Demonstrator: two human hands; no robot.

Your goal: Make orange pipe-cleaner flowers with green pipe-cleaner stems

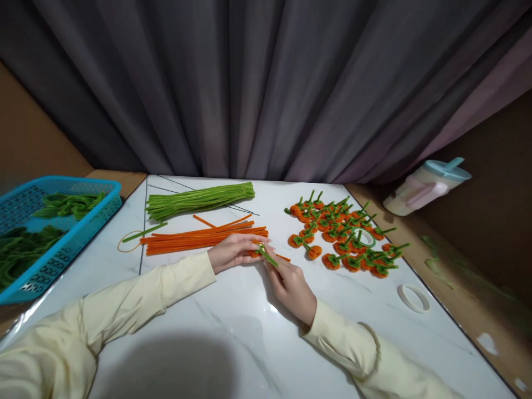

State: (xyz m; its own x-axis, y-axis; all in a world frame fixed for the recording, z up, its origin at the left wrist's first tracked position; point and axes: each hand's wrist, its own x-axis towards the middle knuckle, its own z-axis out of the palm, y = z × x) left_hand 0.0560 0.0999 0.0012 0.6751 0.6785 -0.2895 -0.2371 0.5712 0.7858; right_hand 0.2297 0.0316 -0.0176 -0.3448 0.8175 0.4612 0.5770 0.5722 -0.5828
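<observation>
My left hand (pixel 235 250) is closed around a small orange pipe-cleaner piece, mostly hidden by its fingers. From that piece a short green pipe-cleaner stem (pixel 270 257) points down to the right. My right hand (pixel 293 285) pinches at the stem, its fingertips meeting those of my left hand. An orange pipe-cleaner end shows just past my right fingers. Directly behind my left hand lies a bundle of orange pipe cleaners (pixel 199 238). Farther back is a tied bundle of green pipe cleaners (pixel 201 199). Many finished orange pieces with green stems (pixel 332 235) are grouped at the right.
A blue basket (pixel 95 208) with green pipe-cleaner pieces stands at the left. A rubber band (pixel 120 244) and a loose green pipe cleaner (pixel 145 231) lie nearby. Rolls of green tape (pixel 374 242) and white tape (pixel 424 305) are at the right. A lidded cup (pixel 419 188) stands behind.
</observation>
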